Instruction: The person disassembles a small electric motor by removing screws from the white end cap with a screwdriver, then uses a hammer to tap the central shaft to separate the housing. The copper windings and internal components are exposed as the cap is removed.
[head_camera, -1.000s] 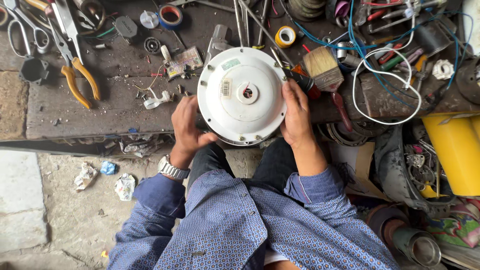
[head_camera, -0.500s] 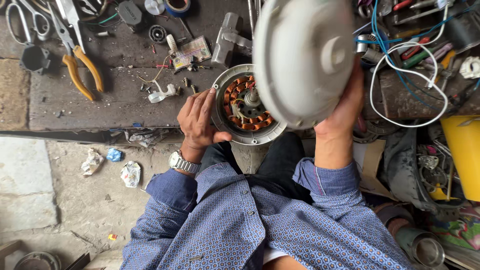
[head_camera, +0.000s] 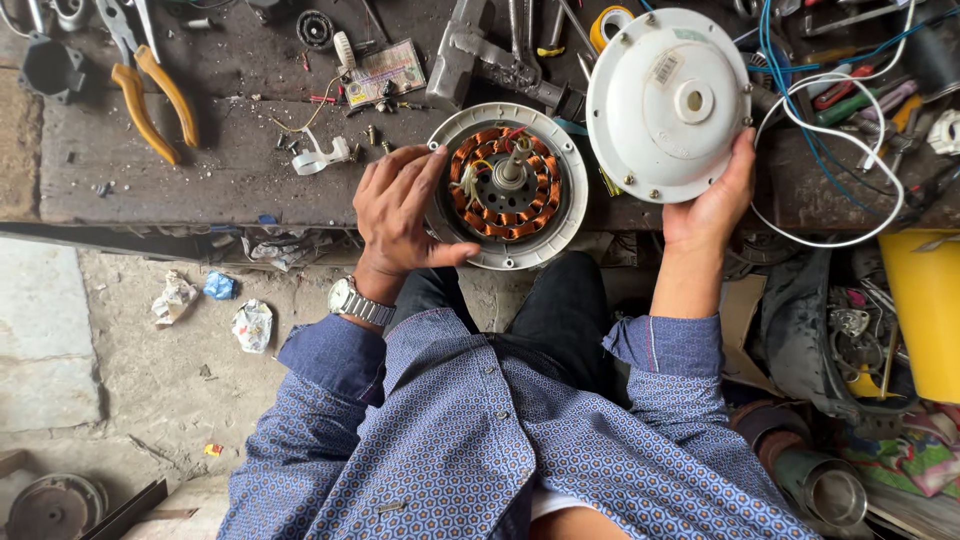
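Two hands are busy over a dark, messy table (head_camera: 200, 170). The left hand (head_camera: 400, 215) sits near the middle of the frame. Its fingers are spread and curl around the left edge of the open motor (head_camera: 508, 185), and the thumb presses on the lower rim. The motor is a round white shell lying flat at the front edge of the table, in the middle of the frame. Inside it is a ring of orange-brown copper coils, with a metal shaft sticking up in the center. A silver watch (head_camera: 360, 302) is on the left wrist.

The right hand (head_camera: 712, 200) is in the upper right of the frame. It grips the bottom edge of the white round cover (head_camera: 668, 102), with the fingers behind it and the thumb side in front. The cover is held up, tilted, just beside the motor on its right and not touching it. It has a small hole in the middle.

Orange-handled pliers (head_camera: 150, 95) lie at the upper left. A white cable (head_camera: 800, 215) and blue wires (head_camera: 785, 90) loop at the upper right. A yellow tub (head_camera: 925, 310) stands at the right edge. Crumpled paper bits (head_camera: 250, 322) lie on the floor at lower left. Both sleeves are blue with a small pattern.
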